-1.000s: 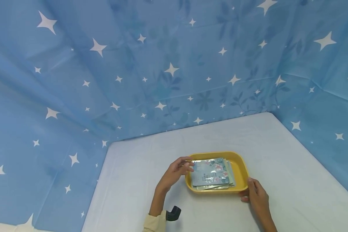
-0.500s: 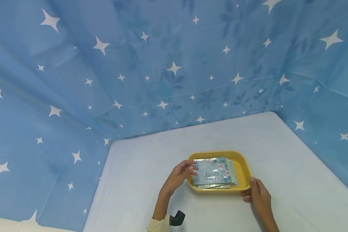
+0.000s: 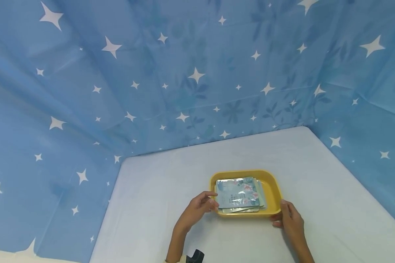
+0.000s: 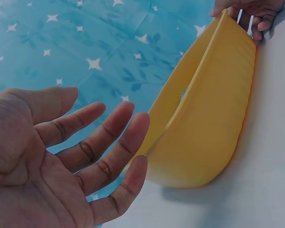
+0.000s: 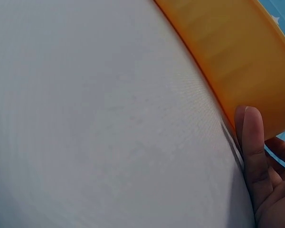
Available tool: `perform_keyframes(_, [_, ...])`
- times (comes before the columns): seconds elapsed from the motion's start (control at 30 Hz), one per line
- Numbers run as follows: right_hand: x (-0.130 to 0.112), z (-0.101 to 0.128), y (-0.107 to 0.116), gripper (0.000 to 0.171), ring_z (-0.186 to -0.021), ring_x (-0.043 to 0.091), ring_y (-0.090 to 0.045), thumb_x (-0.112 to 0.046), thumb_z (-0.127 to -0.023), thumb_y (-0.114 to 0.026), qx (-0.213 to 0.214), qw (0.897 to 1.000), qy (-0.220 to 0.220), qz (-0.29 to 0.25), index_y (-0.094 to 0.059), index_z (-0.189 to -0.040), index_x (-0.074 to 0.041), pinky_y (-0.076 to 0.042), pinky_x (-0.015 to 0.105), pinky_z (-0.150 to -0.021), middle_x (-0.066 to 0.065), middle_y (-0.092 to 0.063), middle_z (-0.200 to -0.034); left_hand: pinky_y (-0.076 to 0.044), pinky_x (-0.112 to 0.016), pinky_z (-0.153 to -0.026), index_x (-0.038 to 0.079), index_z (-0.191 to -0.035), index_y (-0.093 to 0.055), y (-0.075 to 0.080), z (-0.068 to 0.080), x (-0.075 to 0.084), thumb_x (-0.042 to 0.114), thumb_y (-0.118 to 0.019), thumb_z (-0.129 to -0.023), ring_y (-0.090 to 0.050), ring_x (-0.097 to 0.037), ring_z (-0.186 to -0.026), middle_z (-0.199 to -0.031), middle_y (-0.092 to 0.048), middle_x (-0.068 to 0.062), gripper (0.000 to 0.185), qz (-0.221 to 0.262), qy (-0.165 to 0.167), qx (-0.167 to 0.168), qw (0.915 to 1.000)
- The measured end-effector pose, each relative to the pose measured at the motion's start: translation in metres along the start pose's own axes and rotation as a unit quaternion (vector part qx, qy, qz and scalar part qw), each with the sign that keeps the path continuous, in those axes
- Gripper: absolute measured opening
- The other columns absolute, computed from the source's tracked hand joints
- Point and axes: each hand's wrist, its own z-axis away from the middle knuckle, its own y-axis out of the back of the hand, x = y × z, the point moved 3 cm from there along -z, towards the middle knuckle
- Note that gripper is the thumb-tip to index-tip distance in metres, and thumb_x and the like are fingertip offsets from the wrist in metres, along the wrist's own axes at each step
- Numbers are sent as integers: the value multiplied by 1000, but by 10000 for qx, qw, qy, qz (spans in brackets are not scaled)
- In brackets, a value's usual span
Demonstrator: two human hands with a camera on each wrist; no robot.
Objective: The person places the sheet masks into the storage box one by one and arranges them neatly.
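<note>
A: Head view: a yellow tray [image 3: 274, 186] of packets [image 3: 238, 194] sits near the table's [image 3: 332, 219] front edge; the left hand [image 3: 197, 207] has come off the packets to the tray's near left corner.

B: Left wrist view: fingers [image 4: 109, 142] spread wide, holding nothing.

A: Right wrist view: the right hand [image 5: 263, 171] grips the tray's near right corner, steadying it.

Tray [image 3: 272, 187] mid-table; backdrop [image 3: 191, 73] behind.

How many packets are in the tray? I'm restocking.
At least 3, stacked and fanned in the yellow tray: the top packet, with edges of others peeking out beneath; more may be hidden.
</note>
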Motion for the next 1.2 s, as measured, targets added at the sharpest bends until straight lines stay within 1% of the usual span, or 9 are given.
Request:
perform_keyframes(0.17, [1,1,0,67,-63,9,-68,-59,-100,-32,2,10000,48,-26,-45,-135,-3,-58,25,-59,4,-71,-75,-53,-48,-92,3,-129,-55,4,14,-12,31,-51,-102,-69,-22,-92,-99,-69,-14,39,321,263,287,9987])
perform_keyframes(0.4, [2,2,2,66,-62,8,-67,-58,-101,-32,24,10000,44,-44,-45,-133,-3,-58,26,-58,3,-70,-73,-55,-39,-88,5,-118,-60,1,22,-29,39,-51,-101,-70,-22,-91,-95,-70,-9,39,357,610,714,9949])
perform_keyframes(0.53, [1,1,2,64,-62,7,-68,-57,-101,-31,-17,9999,98,-31,-45,-134,-3,-59,26,-59,3,-71,-74,-54,-32,-82,3,-111,-61,-6,23,-37,32,-49,-103,-70,-20,-86,-91,-70,-9,32,276,717,1025,9918])
perform_keyframes(0.67, [0,0,0,67,-62,7,-67,-58,-101,-30,-35,10000,61,47,-44,-135,-2,-58,24,-59,4,-71,-74,-54,-28,-75,1,-109,-58,-18,22,-45,24,-49,-102,-71,-23,-81,-87,-71,-10,25,315,814,1221,9887])
perform_keyframes(0.83, [0,0,0,72,-62,10,-68,-61,-100,-30,-89,9999,-3,108,-41,-138,-1,-58,24,-57,6,-72,-75,-53,-27,-70,-1,-112,-55,-33,19,-56,28,-47,-104,-73,-30,-81,-89,-72,-18,30,350,741,1281,9884])
perform_keyframes(0.97, [0,0,0,75,-62,12,-70,-62,-99,-31,-194,9998,46,6,-37,-142,-1,-59,27,-59,7,-72,-76,-53,-25,-70,-1,-113,-56,-38,19,-55,30,-47,-103,-72,-25,-79,-92,-72,-19,33,472,606,1288,9887])
perform_keyframes(1.07, [-2,1,1,75,-65,15,-72,-61,-99,-32,-322,9993,153,-79,-32,-146,-3,-60,31,-60,15,-73,-88,-53,-25,-71,-1,-111,-56,-39,19,-53,31,-48,-103,-72,-22,-80,-93,-71,-19,34,597,558,1343,9876])
perform_keyframes(1.13, [-3,2,1,75,-67,16,-72,-60,-100,-32,-465,9986,259,-43,-28,-150,-4,-60,32,-60,21,-68,-107,-54,-25,-72,-2,-110,-56,-39,19,-53,30,-49,-103,-71,-23,-81,-95,-71,-20,34,703,520,1399,9863])
perform_keyframes(1.2, [-5,3,2,74,-68,16,-73,-58,-100,-34,-599,9975,370,29,-25,-152,-6,-60,33,-60,26,-56,-127,-55,-24,-74,-1,-108,-57,-39,17,-53,30,-50,-102,-71,-23,-82,-95,-70,-20,32,789,531,1496,9842])
